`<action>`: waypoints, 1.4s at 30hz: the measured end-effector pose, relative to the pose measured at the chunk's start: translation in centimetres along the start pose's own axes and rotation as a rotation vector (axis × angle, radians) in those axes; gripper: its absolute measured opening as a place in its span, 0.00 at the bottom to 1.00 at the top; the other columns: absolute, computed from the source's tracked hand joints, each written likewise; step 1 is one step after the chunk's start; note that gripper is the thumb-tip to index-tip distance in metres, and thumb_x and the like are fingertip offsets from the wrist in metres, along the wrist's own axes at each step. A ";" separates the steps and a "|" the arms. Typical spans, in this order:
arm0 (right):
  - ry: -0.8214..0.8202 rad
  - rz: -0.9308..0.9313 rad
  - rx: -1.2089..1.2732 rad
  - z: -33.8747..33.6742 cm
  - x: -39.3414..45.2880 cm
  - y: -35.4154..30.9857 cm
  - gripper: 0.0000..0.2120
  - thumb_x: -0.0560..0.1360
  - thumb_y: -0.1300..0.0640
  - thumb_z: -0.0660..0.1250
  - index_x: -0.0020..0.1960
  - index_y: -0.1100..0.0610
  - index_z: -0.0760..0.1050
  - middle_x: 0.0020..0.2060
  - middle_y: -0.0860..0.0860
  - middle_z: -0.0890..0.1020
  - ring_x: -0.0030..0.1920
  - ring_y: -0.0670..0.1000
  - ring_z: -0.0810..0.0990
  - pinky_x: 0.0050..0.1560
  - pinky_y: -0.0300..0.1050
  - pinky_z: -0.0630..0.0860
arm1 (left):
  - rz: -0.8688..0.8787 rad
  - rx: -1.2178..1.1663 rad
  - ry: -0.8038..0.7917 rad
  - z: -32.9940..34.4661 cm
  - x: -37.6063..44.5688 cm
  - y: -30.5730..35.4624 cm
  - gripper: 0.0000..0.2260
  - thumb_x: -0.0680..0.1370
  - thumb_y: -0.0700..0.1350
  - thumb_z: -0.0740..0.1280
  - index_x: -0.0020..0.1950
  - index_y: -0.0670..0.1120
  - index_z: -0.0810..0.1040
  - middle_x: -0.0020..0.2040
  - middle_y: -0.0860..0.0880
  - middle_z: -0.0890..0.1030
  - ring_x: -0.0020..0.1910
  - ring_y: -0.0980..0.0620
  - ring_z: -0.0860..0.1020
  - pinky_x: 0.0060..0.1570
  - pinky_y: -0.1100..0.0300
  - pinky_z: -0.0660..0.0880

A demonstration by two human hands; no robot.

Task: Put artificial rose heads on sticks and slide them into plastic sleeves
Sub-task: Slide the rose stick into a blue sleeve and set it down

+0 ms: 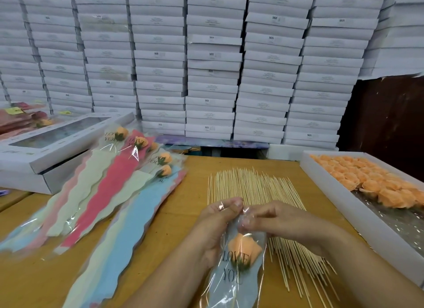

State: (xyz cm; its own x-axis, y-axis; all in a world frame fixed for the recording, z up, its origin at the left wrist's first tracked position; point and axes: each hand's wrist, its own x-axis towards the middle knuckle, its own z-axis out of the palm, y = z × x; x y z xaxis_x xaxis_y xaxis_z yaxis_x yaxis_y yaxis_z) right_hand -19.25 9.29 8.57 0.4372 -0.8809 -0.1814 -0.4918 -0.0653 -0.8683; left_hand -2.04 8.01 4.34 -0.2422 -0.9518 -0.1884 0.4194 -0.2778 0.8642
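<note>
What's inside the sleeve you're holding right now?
Inside the clear sleeve sits an orange rose head with green leaves at its base, behind the "LOVE YOU" print. Both hands pinch the sleeve's top edge. The stick below the rose cannot be made out.

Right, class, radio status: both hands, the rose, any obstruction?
Left hand and right hand pinch sleeve top. Rose inside sleeve. No obstruction visible.

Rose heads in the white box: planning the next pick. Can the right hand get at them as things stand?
Probably not at once: the right hand is pinching the plastic sleeve. The rose heads lie uncovered on that side.
</note>
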 end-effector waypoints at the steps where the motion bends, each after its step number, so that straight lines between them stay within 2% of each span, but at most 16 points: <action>1: 0.102 -0.031 0.081 0.2 0.0 0.1 0.15 0.70 0.38 0.72 0.52 0.44 0.85 0.57 0.40 0.84 0.57 0.42 0.82 0.66 0.52 0.74 | -0.011 -0.021 0.010 0.0 0.0 0.2 0.15 0.73 0.41 0.74 0.59 0.42 0.81 0.50 0.40 0.86 0.44 0.44 0.85 0.43 0.52 0.81; 4: 0.364 -0.050 0.354 1.3 -0.1 1.3 0.26 0.61 0.39 0.78 0.58 0.38 0.80 0.60 0.46 0.80 0.58 0.50 0.82 0.61 0.53 0.79 | -0.010 -0.087 0.024 0.0 -0.2 0.7 0.14 0.76 0.41 0.72 0.61 0.41 0.79 0.50 0.41 0.86 0.42 0.44 0.86 0.36 0.53 0.82; 8: 0.403 0.031 0.509 3.6 -0.6 3.8 0.52 0.49 0.40 0.85 0.69 0.40 0.69 0.62 0.50 0.80 0.60 0.55 0.82 0.64 0.58 0.76 | 0.015 -0.128 0.056 0.1 0.0 0.6 0.12 0.77 0.41 0.71 0.60 0.40 0.79 0.51 0.44 0.87 0.42 0.46 0.86 0.34 0.55 0.82; 11: 0.220 0.088 0.599 4.7 -1.3 4.6 0.43 0.54 0.50 0.86 0.66 0.52 0.73 0.53 0.56 0.86 0.54 0.58 0.85 0.57 0.56 0.80 | 0.026 -0.155 0.111 -0.1 0.4 0.7 0.11 0.76 0.41 0.72 0.57 0.41 0.80 0.49 0.45 0.87 0.40 0.48 0.86 0.39 0.53 0.82; 14: 0.049 0.076 0.541 4.6 -2.4 4.7 0.29 0.60 0.52 0.82 0.59 0.58 0.82 0.55 0.59 0.85 0.57 0.60 0.84 0.66 0.58 0.75 | 0.028 -0.141 0.135 -0.2 0.6 1.0 0.13 0.75 0.42 0.73 0.58 0.41 0.80 0.49 0.44 0.87 0.39 0.49 0.85 0.38 0.55 0.82; 18: 0.008 0.104 0.460 4.2 -2.9 4.5 0.20 0.65 0.57 0.79 0.54 0.62 0.84 0.51 0.59 0.86 0.54 0.58 0.85 0.63 0.54 0.76 | 0.042 -0.138 0.153 0.0 0.4 1.4 0.11 0.78 0.42 0.71 0.59 0.42 0.78 0.49 0.45 0.87 0.39 0.50 0.86 0.38 0.54 0.83; 20: 0.035 0.095 0.428 4.1 -2.9 4.2 0.05 0.70 0.64 0.77 0.46 0.62 0.86 0.44 0.57 0.87 0.47 0.54 0.87 0.56 0.47 0.80 | 0.058 -0.080 0.134 0.3 0.0 1.6 0.13 0.77 0.45 0.72 0.60 0.42 0.79 0.49 0.45 0.87 0.40 0.50 0.86 0.40 0.54 0.82; 21: 0.058 0.093 0.420 4.0 -2.9 4.1 0.03 0.71 0.67 0.76 0.42 0.61 0.86 0.42 0.57 0.87 0.45 0.54 0.87 0.52 0.45 0.81 | 0.063 -0.035 0.113 0.5 -0.3 1.6 0.15 0.76 0.48 0.72 0.60 0.43 0.79 0.48 0.46 0.87 0.39 0.50 0.86 0.38 0.56 0.82; 24: 0.166 0.086 0.458 3.7 -2.6 3.8 0.05 0.71 0.67 0.75 0.47 0.64 0.85 0.46 0.62 0.86 0.48 0.61 0.86 0.51 0.51 0.81 | 0.035 0.086 0.061 0.6 -1.4 1.5 0.20 0.74 0.55 0.73 0.60 0.44 0.79 0.46 0.45 0.87 0.38 0.50 0.86 0.33 0.61 0.80; 26: 0.276 0.058 0.480 3.4 -2.0 3.4 0.04 0.72 0.66 0.73 0.46 0.62 0.85 0.46 0.61 0.87 0.46 0.60 0.86 0.52 0.53 0.81 | -0.051 0.120 -0.033 0.5 -2.4 0.8 0.21 0.75 0.54 0.72 0.62 0.42 0.79 0.51 0.41 0.86 0.46 0.45 0.86 0.44 0.53 0.82; 28: 0.387 0.028 0.502 2.7 -1.3 3.0 0.04 0.74 0.66 0.71 0.44 0.60 0.85 0.43 0.60 0.87 0.42 0.59 0.87 0.47 0.51 0.81 | -0.132 0.196 -0.122 0.3 -3.4 -0.1 0.15 0.76 0.51 0.73 0.57 0.43 0.84 0.52 0.41 0.86 0.48 0.46 0.85 0.49 0.51 0.82; 31: 0.526 0.008 0.551 1.3 -0.1 2.7 0.02 0.73 0.65 0.71 0.45 0.62 0.83 0.40 0.59 0.87 0.35 0.55 0.85 0.34 0.45 0.79 | -0.204 0.353 -0.235 0.0 -4.7 -1.4 0.10 0.77 0.47 0.72 0.56 0.44 0.84 0.52 0.44 0.86 0.48 0.49 0.85 0.48 0.56 0.82; 33: 0.579 0.001 0.580 0.4 0.5 2.6 0.04 0.73 0.65 0.72 0.48 0.64 0.81 0.39 0.58 0.87 0.34 0.54 0.85 0.32 0.43 0.79 | -0.190 0.455 -0.261 -0.4 -5.1 -1.4 0.07 0.79 0.46 0.71 0.55 0.46 0.83 0.50 0.48 0.87 0.47 0.51 0.85 0.42 0.60 0.81; 37: 0.603 -0.011 0.632 -0.3 1.2 2.3 0.06 0.74 0.63 0.71 0.50 0.64 0.82 0.41 0.58 0.87 0.36 0.53 0.86 0.33 0.43 0.79 | -0.152 0.480 -0.225 -1.2 -5.7 -0.6 0.05 0.79 0.43 0.71 0.50 0.43 0.85 0.43 0.47 0.87 0.38 0.53 0.83 0.34 0.63 0.78; 40: 0.552 -0.030 0.647 0.5 1.1 2.3 0.07 0.76 0.60 0.71 0.52 0.60 0.83 0.44 0.56 0.87 0.37 0.51 0.85 0.35 0.41 0.78 | -0.116 0.448 -0.172 -1.6 -5.5 -0.4 0.08 0.77 0.42 0.73 0.53 0.39 0.85 0.49 0.41 0.86 0.42 0.48 0.85 0.49 0.52 0.81; 42: 0.492 -0.021 0.649 1.5 0.9 2.3 0.06 0.76 0.60 0.71 0.52 0.60 0.83 0.43 0.56 0.87 0.35 0.49 0.83 0.32 0.40 0.77 | -0.085 0.432 -0.130 -1.4 -5.2 -0.2 0.07 0.77 0.42 0.73 0.52 0.40 0.86 0.50 0.40 0.86 0.44 0.46 0.85 0.52 0.50 0.82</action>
State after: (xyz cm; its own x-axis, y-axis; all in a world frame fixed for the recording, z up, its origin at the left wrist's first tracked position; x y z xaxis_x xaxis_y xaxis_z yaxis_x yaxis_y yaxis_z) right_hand -18.92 9.03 5.70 -0.0140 -0.9975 -0.0691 0.1133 0.0671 -0.9913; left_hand 0.37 12.88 4.44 -0.3794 -0.8959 -0.2312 -0.0037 -0.2484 0.9686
